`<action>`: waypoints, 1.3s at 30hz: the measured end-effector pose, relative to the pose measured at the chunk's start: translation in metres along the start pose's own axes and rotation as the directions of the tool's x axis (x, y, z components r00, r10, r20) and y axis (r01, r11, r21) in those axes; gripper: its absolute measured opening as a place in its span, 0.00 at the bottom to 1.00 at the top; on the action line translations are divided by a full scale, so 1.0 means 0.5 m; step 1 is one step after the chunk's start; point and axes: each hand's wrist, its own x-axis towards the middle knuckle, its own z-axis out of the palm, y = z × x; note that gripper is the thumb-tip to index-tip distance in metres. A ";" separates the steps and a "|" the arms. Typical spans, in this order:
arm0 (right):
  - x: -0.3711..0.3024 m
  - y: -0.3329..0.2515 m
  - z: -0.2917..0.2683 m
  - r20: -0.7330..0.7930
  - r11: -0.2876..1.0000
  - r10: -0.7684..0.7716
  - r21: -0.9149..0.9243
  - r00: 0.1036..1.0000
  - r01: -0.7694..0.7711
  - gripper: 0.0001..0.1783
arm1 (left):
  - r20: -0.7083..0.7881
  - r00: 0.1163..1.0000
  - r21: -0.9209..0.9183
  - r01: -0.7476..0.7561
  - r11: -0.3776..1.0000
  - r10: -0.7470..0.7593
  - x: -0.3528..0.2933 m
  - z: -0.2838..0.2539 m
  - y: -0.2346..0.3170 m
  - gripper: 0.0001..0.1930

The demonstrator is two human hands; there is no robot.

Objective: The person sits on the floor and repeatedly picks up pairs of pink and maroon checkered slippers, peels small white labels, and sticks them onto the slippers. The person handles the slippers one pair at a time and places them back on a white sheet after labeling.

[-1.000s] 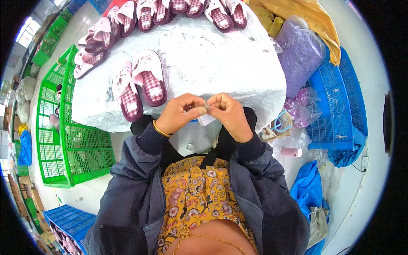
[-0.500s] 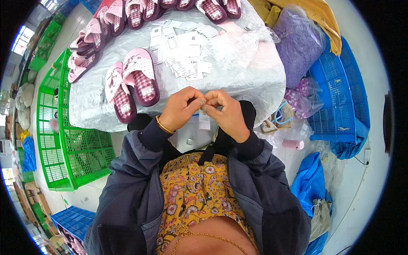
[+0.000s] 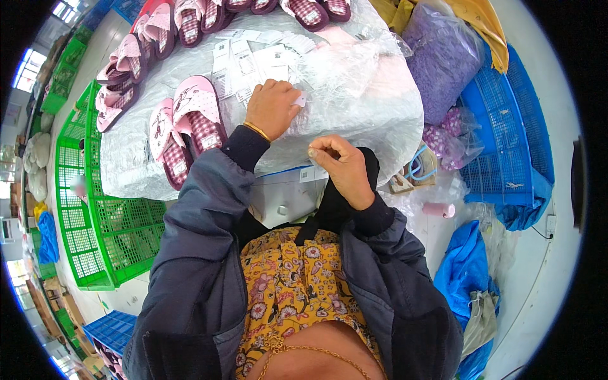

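Observation:
My left hand [image 3: 273, 109] lies over the near side of a spread of white printed paper tags [image 3: 244, 60] on the plastic-covered table [image 3: 373, 120]. Its fingers are bent and closed downward, their tips mostly hidden; a tag corner shows beside the thumb. Close to the table's front edge, my right hand [image 3: 345, 168] is closed in a pinch. From it, a white hang tag [image 3: 312, 173] dangles above my lap, its upper end hidden by the fingers. A pair of pink slippers [image 3: 197, 104] with checked plum insoles stands left of the tags, partly behind my left sleeve.
More pink slippers [image 3: 120, 95] line the table's far and left edges. Green crates [image 3: 126, 234] stand at left, blue crates [image 3: 500, 139] at right beside a bagged purple bundle [image 3: 440, 63]. On the floor at right lie a pink roll [image 3: 438, 209] and blue sheeting [image 3: 465, 259].
My hands have parted. The left has moved forward onto the loose tags, while the right stays near the table edge with the hanging tag. The view has shifted slightly.

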 end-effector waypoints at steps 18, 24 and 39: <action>0.033 -0.052 0.026 0.003 0.966 0.140 0.220 0.990 -0.137 0.24 | -0.075 0.909 -0.671 0.258 0.695 -0.410 -0.138 -0.060 0.110 0.08; 0.015 -0.069 0.036 0.028 0.976 0.156 0.153 0.987 -0.158 0.20 | -0.149 0.935 -0.633 0.159 0.758 -0.321 -0.161 -0.064 0.115 0.07; -0.025 -0.063 0.056 0.228 0.976 0.187 0.064 0.956 -0.206 0.09 | 0.330 0.927 -0.864 0.374 0.338 -0.180 -0.219 -0.096 0.077 0.09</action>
